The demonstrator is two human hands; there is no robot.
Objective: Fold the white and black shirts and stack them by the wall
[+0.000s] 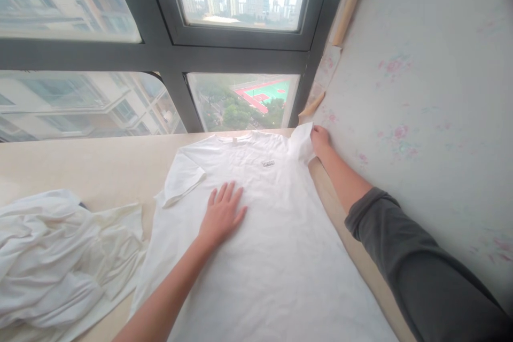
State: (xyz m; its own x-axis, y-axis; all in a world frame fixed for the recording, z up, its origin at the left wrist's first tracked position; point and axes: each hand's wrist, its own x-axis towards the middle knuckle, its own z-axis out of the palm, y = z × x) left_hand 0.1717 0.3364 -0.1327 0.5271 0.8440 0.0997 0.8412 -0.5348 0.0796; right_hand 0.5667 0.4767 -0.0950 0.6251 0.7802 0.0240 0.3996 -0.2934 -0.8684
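A white T-shirt point(276, 256) lies spread out, front up, with its collar toward the window and a small dark print on the chest. My left hand point(223, 211) rests flat on the shirt's chest, fingers spread. At the far right, my right hand point(319, 140) has its fingers closed on the edge of the shirt's right-side sleeve, which is lifted a little. The opposite sleeve point(185, 175) lies folded inward over the body of the shirt. The hem runs out of view at the bottom.
A crumpled heap of white cloth point(60, 262) lies at the left on the beige surface point(100, 163). Behind it stands a grey-framed window point(240, 53). A flowered wall point(433, 117) rises close on the right, with peeling paper point(313, 107) near the window corner.
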